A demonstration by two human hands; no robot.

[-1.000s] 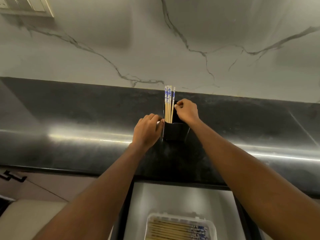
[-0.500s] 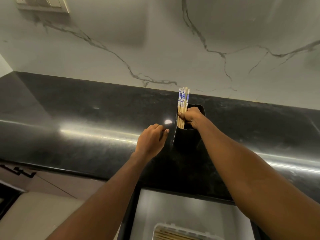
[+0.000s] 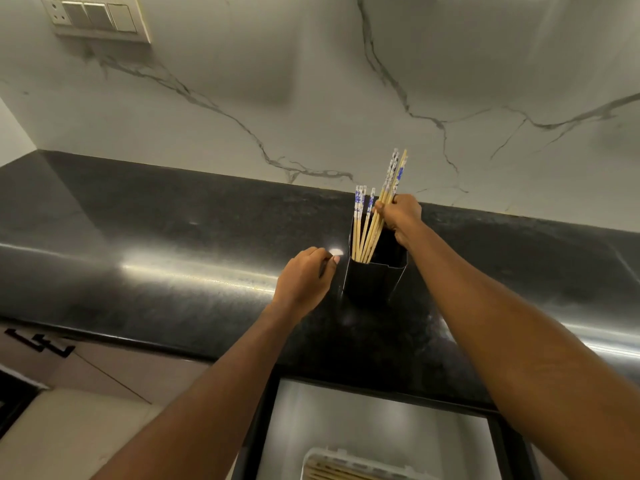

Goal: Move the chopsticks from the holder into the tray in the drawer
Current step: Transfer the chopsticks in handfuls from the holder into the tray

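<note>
As you are pulling up, right grip (image 3: pixel 401 216) is clenching bunch of chopsticks (image 3: pixel 393 174), now tilting partway out of holder (image 3: pixel 372 282) on worktop (image 3: pixel 166 271); few others are standing inside. Left grip (image 3: pixel 304 280) is hovering curled, empty, beside holder. Carry to tray (image 3: pixel 323 457) in drawer (image 3: pixel 381 420) likely coming next.

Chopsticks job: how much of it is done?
Some chopsticks already lie in the tray in the open drawer. The right hand grips a bunch, its lower ends still inside the holder. A few more sticks stand in the holder, yet to go.
</note>
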